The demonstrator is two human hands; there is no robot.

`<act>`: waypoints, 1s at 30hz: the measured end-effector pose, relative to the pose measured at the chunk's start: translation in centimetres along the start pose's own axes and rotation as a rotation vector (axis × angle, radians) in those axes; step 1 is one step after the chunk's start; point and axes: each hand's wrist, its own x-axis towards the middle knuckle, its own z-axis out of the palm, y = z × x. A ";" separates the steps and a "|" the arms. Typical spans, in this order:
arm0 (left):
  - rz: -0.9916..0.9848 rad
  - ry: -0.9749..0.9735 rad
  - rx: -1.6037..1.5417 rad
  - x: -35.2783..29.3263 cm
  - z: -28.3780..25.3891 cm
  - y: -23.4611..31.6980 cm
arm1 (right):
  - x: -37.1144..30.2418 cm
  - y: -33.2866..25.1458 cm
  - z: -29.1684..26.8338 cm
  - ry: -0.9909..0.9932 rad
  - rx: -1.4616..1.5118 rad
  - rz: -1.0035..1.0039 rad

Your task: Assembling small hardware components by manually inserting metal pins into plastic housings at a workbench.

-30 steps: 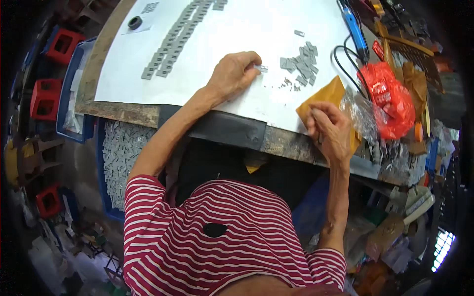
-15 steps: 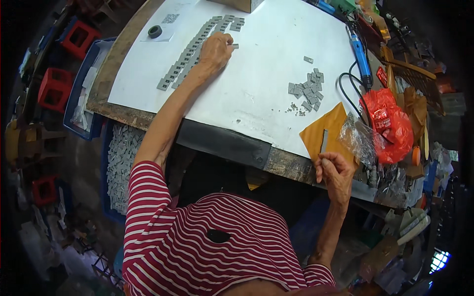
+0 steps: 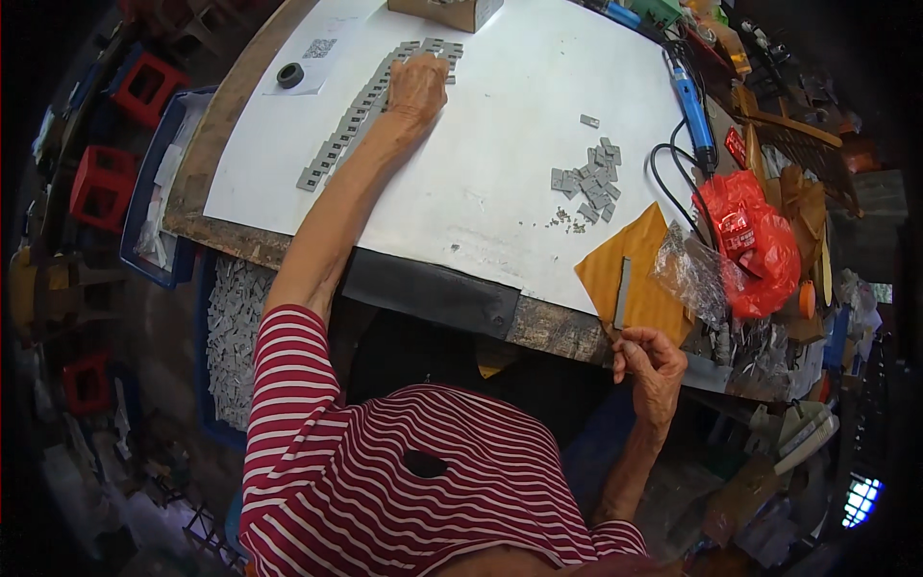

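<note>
Small grey plates stand in long slanting overlapping rows on the white tabletop. My left hand lies over the far end of these rows, its bent fingers closed down on them. Beside its fingers shows a small grey plate; what the fingertips grip is hidden. My right hand is off the near table edge, thumb and fingers pinched together. Whatever is in that pinch is too small to make out. Just beyond its fingertips a narrow grey strip rests on an orange-brown board.
A loose pile of grey plates lies right of centre, with tiny bits near it. A blue corded tool, a red plastic bag and clear wrap crowd the right. Black tape and a cardboard box sit farther back.
My left hand has shifted slightly farther along the rows, and the plate by its fingers now sits closer to them. My right hand has drawn back a little, baring more of the grey strip.
</note>
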 end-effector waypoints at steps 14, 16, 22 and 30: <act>0.151 0.173 0.015 0.3 0.2 1.4 | 0.1 0.6 -0.6 0.070 0.012 0.008; 0.192 0.094 -0.219 0.4 0.4 3.5 | 0.2 0.7 -0.7 0.069 0.034 -0.003; 0.227 -0.146 -0.559 1.9 2.0 11.2 | 0.2 0.5 -0.8 0.084 0.038 -0.015; 0.206 -0.123 -0.527 3.7 6.5 14.8 | 0.6 -0.1 -1.7 0.139 -0.030 0.041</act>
